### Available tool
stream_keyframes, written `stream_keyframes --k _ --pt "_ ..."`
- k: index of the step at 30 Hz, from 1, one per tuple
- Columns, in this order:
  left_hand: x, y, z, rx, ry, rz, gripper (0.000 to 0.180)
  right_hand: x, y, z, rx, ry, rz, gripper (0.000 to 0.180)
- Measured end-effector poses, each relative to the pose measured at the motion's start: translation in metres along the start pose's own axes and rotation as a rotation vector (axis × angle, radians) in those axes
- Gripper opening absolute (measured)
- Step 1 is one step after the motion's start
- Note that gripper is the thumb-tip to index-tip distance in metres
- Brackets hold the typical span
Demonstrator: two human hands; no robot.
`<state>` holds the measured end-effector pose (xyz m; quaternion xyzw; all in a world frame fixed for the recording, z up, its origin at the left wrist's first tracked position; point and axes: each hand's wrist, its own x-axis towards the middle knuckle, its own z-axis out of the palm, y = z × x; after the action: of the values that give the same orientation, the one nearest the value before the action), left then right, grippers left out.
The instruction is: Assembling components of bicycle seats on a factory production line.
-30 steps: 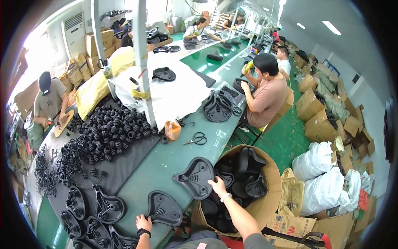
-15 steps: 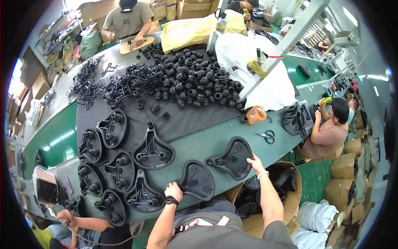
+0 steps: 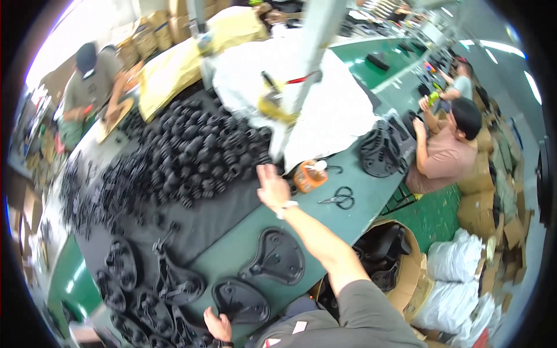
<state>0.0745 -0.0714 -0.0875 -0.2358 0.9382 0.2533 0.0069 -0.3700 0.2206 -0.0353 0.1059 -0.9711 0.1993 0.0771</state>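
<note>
My right hand [image 3: 272, 188] reaches across the table with its fingers stretched out, at the right edge of a heap of black ribbed rubber bellows [image 3: 197, 145]. It shows nothing held. Low in the view, my left hand [image 3: 218, 325] is open beside an upturned black bicycle saddle base [image 3: 241, 300]; whether it touches the base is unclear. A second saddle base [image 3: 277, 258] lies bottom up, below my right forearm. To the left sit several saddle bases with parts fitted on them, among them one with a long nose [image 3: 174, 281].
An orange container [image 3: 310, 176] and black scissors [image 3: 341, 198] lie right of my right hand. A grey post [image 3: 304, 75] rises behind it, beside white sheeting [image 3: 348, 110]. A cardboard box of saddles [image 3: 413, 267] stands at the table's near edge. Co-workers sit right [image 3: 444, 145] and far left [image 3: 93, 87].
My right hand has let go of a saddle base and moved up and left to the bellows heap. My left hand has come off the other base. The view has turned right.
</note>
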Motion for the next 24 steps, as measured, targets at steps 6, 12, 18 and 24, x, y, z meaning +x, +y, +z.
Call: stream_keyframes --k 6,12,18,24 --pt "0.041 0.095 -0.015 -0.136 -0.203 -0.007 0.031 0.080 0.043 0.108 -0.371 -0.202 0.136 0.060" --pt "0.060 0.123 0.014 -0.213 -0.337 0.093 0.032 0.042 0.050 0.091 -0.122 -0.029 0.057 0.039" --pt "0.130 0.178 0.058 -0.733 -0.290 -0.026 0.045 -0.009 0.007 0.052 0.461 0.027 0.243 0.050" --pt "0.120 0.169 0.082 -0.976 -0.212 -0.301 0.051 -0.185 -0.089 0.023 0.872 -0.379 0.241 0.057"
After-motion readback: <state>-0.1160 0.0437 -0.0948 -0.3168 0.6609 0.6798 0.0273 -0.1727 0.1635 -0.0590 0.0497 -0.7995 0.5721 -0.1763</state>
